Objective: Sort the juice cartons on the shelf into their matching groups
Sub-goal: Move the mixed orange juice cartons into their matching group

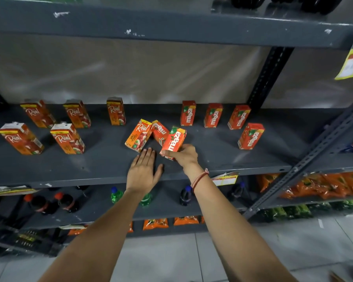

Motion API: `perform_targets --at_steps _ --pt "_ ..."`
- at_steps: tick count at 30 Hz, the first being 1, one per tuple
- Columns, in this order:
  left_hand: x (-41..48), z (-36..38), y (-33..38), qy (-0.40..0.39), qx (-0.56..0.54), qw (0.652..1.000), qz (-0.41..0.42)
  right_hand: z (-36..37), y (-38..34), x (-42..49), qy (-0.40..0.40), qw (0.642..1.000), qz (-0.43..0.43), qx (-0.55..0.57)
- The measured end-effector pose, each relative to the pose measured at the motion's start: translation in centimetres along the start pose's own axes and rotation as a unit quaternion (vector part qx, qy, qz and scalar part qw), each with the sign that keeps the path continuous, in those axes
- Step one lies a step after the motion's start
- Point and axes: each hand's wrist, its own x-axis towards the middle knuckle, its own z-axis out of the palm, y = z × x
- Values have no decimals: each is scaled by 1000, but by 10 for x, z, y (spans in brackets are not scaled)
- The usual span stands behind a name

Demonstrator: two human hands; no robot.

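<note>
On the grey shelf [102, 165] several Real cartons [67, 138] stand upright at the left and several Maaza cartons [213, 115] stand at the right. In the middle a Real carton [138, 135] lies tilted, touching a lying Maaza carton [159, 131]. My right hand [184, 154] grips the lower end of another Maaza carton [174, 141], tilted beside that pile. My left hand [144, 169] rests flat on the shelf with fingers apart, its fingertips just below the lying Real carton, holding nothing.
A perforated upright post [269, 78] stands behind the Maaza group. A slanted metal brace [306, 161] crosses at the right. The shelf below holds dark and green bottles [116, 195]; orange snack packets [322, 184] fill the lower right. A yellow price tag [224, 179] hangs on the shelf's front edge.
</note>
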Motion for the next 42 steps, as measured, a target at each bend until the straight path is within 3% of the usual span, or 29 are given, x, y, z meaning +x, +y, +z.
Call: perform_targets --at_steps 7,17,25,34,42 --pt "0 -3 3 -4 -7 1000 -2 -15 -1 -22 -84 992 -93 11" --pt "0 -1 0 -19 -10 1000 -7 -15 -6 -27 -107 985 -138 -10" --pt "1 -3 2 -13 -2 1000 -3 -35 6 -10 -63 987 -146 9" --pt "1 -2 1 -14 14 1000 -1 -127 34 46 97 980 -154 -81" --pt "1 -1 0 -13 18 1000 -3 -136 53 71 116 975 -155 -106"
